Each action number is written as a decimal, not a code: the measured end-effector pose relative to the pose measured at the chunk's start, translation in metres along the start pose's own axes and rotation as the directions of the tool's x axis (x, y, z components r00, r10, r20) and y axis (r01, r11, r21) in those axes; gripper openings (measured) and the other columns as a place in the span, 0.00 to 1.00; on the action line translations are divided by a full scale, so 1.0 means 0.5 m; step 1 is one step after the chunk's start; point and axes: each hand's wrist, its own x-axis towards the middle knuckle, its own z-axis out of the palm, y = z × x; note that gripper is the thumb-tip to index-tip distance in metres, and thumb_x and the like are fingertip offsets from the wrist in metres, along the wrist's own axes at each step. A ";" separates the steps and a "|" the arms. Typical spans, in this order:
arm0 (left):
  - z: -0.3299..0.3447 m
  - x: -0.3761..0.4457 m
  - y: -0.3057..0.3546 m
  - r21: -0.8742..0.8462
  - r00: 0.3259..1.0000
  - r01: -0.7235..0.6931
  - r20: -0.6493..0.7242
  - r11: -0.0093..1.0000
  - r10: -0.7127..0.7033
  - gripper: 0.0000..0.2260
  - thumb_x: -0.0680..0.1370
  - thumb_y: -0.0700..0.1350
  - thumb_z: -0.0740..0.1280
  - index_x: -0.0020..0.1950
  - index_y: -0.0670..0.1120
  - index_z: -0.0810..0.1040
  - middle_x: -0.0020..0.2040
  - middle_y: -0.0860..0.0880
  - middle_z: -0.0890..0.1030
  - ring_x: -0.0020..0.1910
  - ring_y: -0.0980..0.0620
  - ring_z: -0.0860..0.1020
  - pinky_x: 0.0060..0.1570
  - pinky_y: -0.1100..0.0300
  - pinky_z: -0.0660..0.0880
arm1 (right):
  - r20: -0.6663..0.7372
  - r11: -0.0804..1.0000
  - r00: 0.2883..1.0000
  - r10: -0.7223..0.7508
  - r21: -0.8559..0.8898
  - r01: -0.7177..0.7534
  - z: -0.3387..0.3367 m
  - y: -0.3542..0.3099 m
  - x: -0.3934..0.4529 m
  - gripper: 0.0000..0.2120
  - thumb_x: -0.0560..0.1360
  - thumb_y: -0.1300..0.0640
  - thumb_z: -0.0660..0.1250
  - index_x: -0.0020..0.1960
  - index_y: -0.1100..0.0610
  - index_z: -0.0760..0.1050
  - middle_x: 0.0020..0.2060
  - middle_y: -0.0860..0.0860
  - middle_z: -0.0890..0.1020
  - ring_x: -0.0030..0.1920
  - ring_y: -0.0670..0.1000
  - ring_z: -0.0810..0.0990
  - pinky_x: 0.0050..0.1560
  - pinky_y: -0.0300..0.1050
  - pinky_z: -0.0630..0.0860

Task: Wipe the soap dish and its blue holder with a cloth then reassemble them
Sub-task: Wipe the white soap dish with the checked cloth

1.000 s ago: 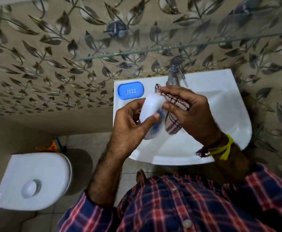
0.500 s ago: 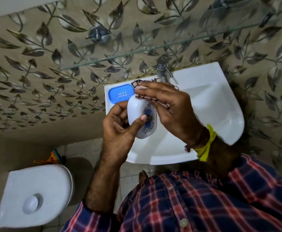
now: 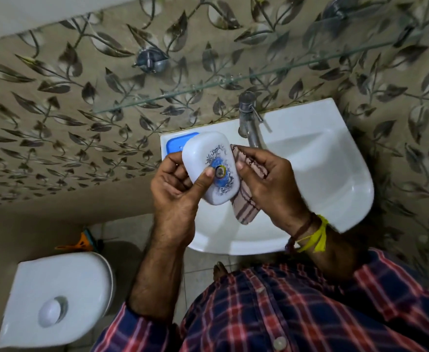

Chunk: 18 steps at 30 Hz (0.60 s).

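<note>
While gripped above the white sink, soap dish turned broad face up to the camera. Printed on that face: dark scrollwork around a blue patch, with a small round emblem at the middle, too small to read. No legible writing anywhere on it.

Held in the left hand, fingers curled round the near-left edge, thumb pressed flat on the printed face just beside the emblem. Right hand closed on the striped cloth, fingers pinching it against the dish's right edge, loose end hanging down over the basin. Yellow and dark threads tied round the right wrist.

Behind the dish, blue holder lying on the sink's back-left ledge, mostly covered by the dish's upper end, only one blue corner showing. Tap standing at the back rim, just right of the dish's top. Glass shelf running across the leaf-patterned wall above. White toilet lid low at left, something orange on the floor beyond it. Checked shirt filling the bottom edge.

Long axis of the dish running diagonally, upper end toward the back-left of the sink, lower end toward the wearer and to the right. Tilted, not level.
</note>
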 end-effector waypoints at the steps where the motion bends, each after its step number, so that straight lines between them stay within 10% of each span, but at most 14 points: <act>1: 0.005 -0.005 -0.007 0.001 1.000 0.018 -0.014 1.000 -0.018 0.14 0.70 0.31 0.74 0.52 0.42 0.78 0.47 0.48 0.88 0.46 0.52 0.86 0.45 0.58 0.82 | -0.010 1.000 1.000 -0.007 0.008 0.007 -0.004 -0.002 0.007 0.14 0.77 0.68 0.68 0.63 0.64 0.79 0.54 0.51 0.85 0.54 0.44 0.84 0.58 0.38 0.78; 13: 0.033 0.000 -0.016 0.013 0.971 0.205 -0.126 0.979 -0.202 0.17 0.77 0.41 0.71 0.62 0.32 0.76 0.51 0.38 0.85 0.46 0.43 0.84 0.40 0.51 0.82 | 0.064 0.987 0.990 -0.125 -0.092 0.130 -0.009 -0.017 0.026 0.15 0.76 0.70 0.68 0.62 0.64 0.79 0.57 0.53 0.84 0.59 0.46 0.83 0.63 0.42 0.78; 18: 0.023 0.022 0.000 -0.061 0.979 0.127 -0.152 0.990 -0.135 0.10 0.74 0.44 0.70 0.54 0.42 0.79 0.48 0.44 0.85 0.43 0.49 0.84 0.40 0.54 0.82 | -0.016 0.966 0.988 -0.153 -0.214 0.146 -0.022 -0.008 -0.010 0.14 0.76 0.67 0.70 0.60 0.61 0.81 0.53 0.43 0.83 0.55 0.35 0.81 0.58 0.28 0.74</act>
